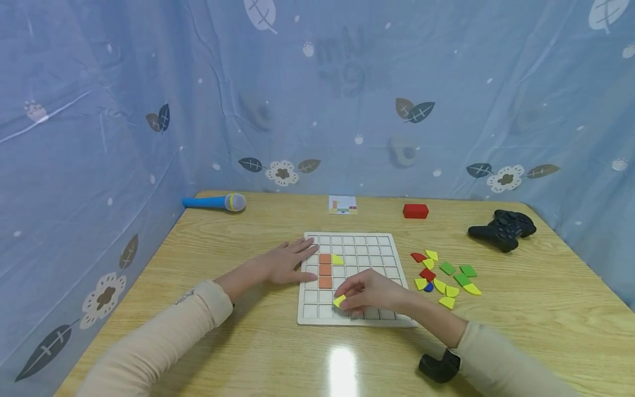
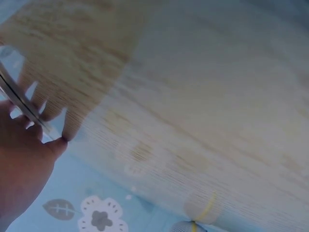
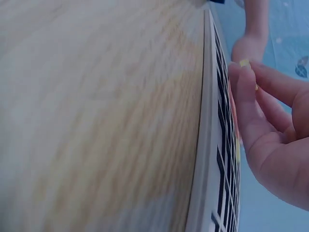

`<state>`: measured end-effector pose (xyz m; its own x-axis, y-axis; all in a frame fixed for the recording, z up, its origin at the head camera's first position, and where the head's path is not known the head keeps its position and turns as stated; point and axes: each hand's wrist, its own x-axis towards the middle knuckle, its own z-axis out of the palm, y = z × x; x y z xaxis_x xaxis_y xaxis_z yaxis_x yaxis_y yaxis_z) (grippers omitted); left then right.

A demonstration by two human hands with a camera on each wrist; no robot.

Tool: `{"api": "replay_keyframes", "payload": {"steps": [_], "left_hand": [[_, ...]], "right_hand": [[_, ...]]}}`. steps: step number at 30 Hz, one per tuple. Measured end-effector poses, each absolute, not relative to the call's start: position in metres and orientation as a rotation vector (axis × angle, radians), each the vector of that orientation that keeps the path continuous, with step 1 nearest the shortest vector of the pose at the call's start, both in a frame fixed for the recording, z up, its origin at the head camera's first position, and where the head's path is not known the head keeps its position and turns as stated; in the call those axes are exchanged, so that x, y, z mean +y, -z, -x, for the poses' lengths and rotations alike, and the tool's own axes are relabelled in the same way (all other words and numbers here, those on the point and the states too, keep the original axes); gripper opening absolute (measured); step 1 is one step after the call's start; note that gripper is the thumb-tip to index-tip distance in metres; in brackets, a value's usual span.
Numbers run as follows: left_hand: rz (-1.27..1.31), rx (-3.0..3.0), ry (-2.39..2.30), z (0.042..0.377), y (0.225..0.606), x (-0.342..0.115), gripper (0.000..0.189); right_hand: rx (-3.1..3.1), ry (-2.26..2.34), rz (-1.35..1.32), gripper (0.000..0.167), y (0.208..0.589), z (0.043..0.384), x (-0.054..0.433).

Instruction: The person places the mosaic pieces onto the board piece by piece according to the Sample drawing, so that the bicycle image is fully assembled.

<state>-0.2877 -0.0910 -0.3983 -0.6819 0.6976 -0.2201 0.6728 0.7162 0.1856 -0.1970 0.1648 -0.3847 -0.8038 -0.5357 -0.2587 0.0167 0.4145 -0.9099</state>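
A white grid board lies on the table. Three orange square tiles fill a column on its left side, with a yellow quarter-round tile beside the top one. The left hand rests at the board's left edge, fingers extended; in the left wrist view this hand meets the board's edge. Over the board's lower part, the right hand pinches a small yellow tile between thumb and fingers. The right wrist view shows the pinched tile at the fingertips, just above the board.
Loose red, yellow, blue and green tiles lie right of the board. A patterned card and a red block sit at the back. A microphone lies back left, a game controller right. A black object is partly under the right sleeve.
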Motion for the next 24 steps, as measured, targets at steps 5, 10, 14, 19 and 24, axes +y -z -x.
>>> {"api": "replay_keyframes", "payload": {"steps": [5,10,14,19,24], "left_hand": [[-1.085,2.651,-0.105,0.287,0.397,-0.091,0.082],[-1.089,2.653,-0.101,0.287,0.396,-0.091,0.082],[-1.092,2.656,-0.089,0.287,0.396,-0.091,0.082],[-1.091,2.657,-0.088,0.288,0.397,-0.091,0.082],[-1.092,2.663,-0.085,0.288,0.397,-0.090,0.081]], "right_hand": [[2.277,1.344,0.395,0.016,0.383,0.196,0.152],[2.245,1.394,0.342,0.016,0.385,0.195,0.143],[2.204,1.432,0.324,0.016,0.388,0.195,0.136],[2.197,1.436,0.321,0.016,0.389,0.192,0.128],[2.170,1.487,0.334,0.018,0.387,0.188,0.121]]}}
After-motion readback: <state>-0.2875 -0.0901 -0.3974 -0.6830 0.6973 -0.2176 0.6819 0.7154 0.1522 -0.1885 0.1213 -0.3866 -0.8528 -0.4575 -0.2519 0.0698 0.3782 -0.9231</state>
